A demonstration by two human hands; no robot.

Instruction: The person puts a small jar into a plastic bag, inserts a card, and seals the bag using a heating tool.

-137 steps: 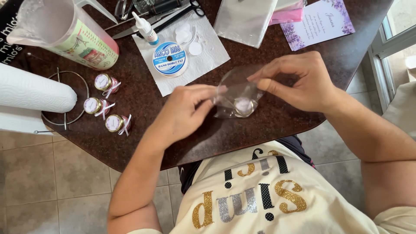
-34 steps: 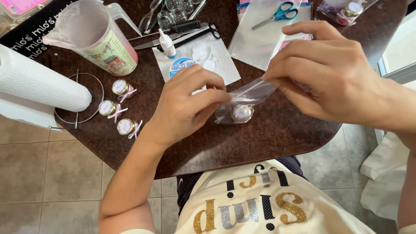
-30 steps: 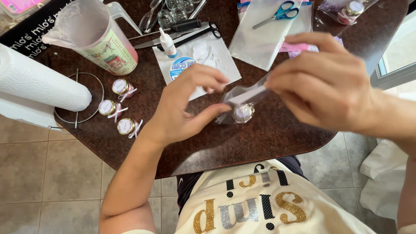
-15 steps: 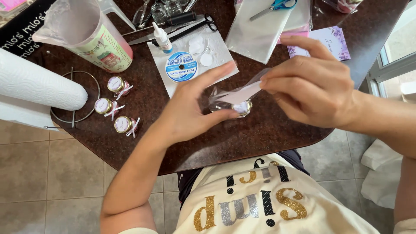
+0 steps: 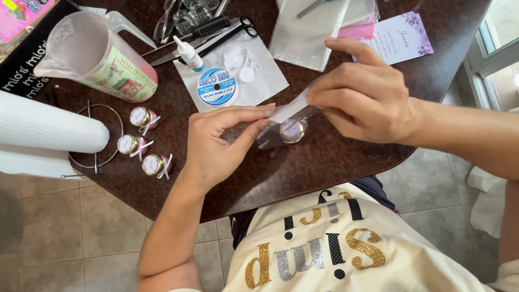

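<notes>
Small gold-lidded round jar (image 5: 292, 130) inside clear plastic bag (image 5: 273, 135) on dark brown table (image 5: 324, 162), left hand (image 5: 216, 143) pinching bag's open top edge, right hand (image 5: 362, 97) gripping its white flap, three ribboned jars (image 5: 141, 141) well apart.

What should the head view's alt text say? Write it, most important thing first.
Both hands, left hand and right hand, pinch a clear plastic bag holding a small gold-lidded jar over a dark table. Three finished jars stand at left.
</notes>
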